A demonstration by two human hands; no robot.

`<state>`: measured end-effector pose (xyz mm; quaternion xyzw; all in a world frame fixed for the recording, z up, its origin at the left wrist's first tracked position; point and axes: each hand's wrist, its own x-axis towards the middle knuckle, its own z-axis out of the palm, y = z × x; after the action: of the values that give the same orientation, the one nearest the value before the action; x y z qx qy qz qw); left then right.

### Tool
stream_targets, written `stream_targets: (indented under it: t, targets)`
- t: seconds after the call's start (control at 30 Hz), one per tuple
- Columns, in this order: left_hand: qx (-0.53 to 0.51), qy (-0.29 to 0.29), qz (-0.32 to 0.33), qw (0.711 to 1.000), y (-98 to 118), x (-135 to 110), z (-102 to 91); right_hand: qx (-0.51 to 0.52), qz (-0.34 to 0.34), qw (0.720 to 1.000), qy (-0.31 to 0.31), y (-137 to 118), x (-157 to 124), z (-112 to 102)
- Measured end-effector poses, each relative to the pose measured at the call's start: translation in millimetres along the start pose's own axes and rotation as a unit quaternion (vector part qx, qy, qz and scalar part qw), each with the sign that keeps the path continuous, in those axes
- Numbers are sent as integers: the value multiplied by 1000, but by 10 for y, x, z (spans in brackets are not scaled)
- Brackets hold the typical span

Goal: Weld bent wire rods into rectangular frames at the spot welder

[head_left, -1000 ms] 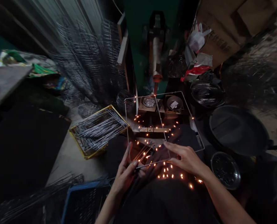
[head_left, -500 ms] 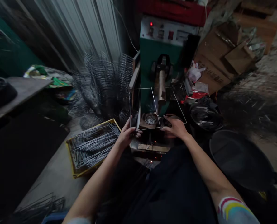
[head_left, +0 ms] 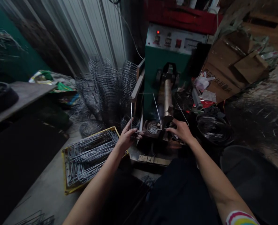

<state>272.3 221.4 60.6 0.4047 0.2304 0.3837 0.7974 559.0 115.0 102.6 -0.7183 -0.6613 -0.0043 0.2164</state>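
Note:
A rectangular wire frame [head_left: 131,113] with a crossbar is held between my hands in front of a green spot-welding machine [head_left: 174,57]. My left hand [head_left: 127,136] is closed on the frame's near left corner. My right hand [head_left: 182,130] pinches its near side to the right of the crossbar, where the fingertips partly hide the wire. The crossbar's near end lies just under the tip of the machine's thick copper-coloured electrode arm [head_left: 168,100]. A small round dish [head_left: 153,127] of short metal bits sits behind the frame's near side.
A yellow-rimmed crate [head_left: 66,170] of wire rods stands at left. Behind it rise stacks of wire baskets [head_left: 106,82]. A dark coil of wire [head_left: 212,128] and a large black round lid-like object [head_left: 251,178] are on the right, with cardboard boxes [head_left: 223,72] beyond.
The frame and my right hand have come under the electrode arm, the crossbar's near end now at its tip. Orange sparks seen below are gone. The camera view has shifted slightly.

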Motion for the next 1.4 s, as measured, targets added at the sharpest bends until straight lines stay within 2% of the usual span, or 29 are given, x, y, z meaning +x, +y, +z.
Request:
stream_targets:
  t: [0.33,0.4,0.43,0.5,0.57,0.67,0.73,0.8,0.87,0.97,1.03,1.13,1.2,1.3,1.4]
  targets:
    - [10,-1,-16,1000,-3,28,-61,23,-15,1000,9,36,-21,63]
    - [17,4,-18,1000,-13,35,-78,36,-5,999,33,116,-59,39]
    - [18,4,-17,1000,-17,39,-84,31,6,997,65,179,-79,18]
    - [15,-1,-12,1000,-19,51,-90,9,48,988,145,343,-114,-27]
    - [10,-7,-8,1000,-8,60,-80,23,113,977,182,513,-132,-57]
    - [8,-16,-6,1000,26,5,-44,161,212,954,138,662,-155,-62]
    - [16,-23,-10,1000,31,-138,-29,267,246,925,109,651,-244,-56]
    - [26,-25,-22,999,-11,-384,-44,332,253,905,85,565,-474,-53]
    - [22,-34,-46,998,-101,-693,-101,360,253,896,48,431,-883,-42]
    - [-14,-41,-81,996,-252,-1091,-245,379,279,882,-13,181,-1754,35]
    - [-54,-16,-97,994,-289,-1206,-330,378,311,871,-37,3,-2369,114]
    - [-107,21,-134,985,-196,-1130,-353,393,347,850,-54,-213,-3101,177]
    - [-105,15,-156,982,-57,-984,-279,391,360,845,-53,-277,-3395,151]
    - [-42,-27,-177,983,204,-787,-64,349,370,861,-18,-248,-3575,45]
    - [66,-81,-210,972,474,-754,210,299,366,880,35,-124,-3549,-84]
